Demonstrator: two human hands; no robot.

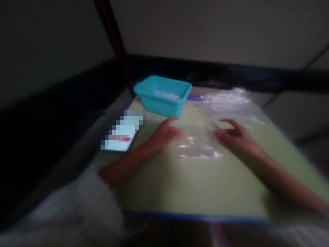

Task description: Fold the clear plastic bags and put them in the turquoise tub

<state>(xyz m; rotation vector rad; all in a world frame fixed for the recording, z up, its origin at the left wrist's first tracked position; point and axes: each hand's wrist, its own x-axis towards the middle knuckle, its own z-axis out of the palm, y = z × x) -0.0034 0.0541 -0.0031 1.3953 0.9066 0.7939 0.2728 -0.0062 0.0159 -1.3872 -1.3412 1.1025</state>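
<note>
On the counter point(195, 192), a teal basin point(160, 107) stands far left; nearer, a clear bag point(199, 148) spans between left hand point(164, 132) and right hand point(238, 137), both half-curled (too blurred to tell whether gripping). Probably straightening it; next calls for light, even handling.

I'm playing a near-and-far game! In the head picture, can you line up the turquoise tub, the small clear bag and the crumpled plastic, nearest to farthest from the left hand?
1. Small clear bag: close by the left hand, between both hands.
2. Turquoise tub: behind that hand, toward the back.
3. Crumpled plastic: back right, behind the right hand.
</note>
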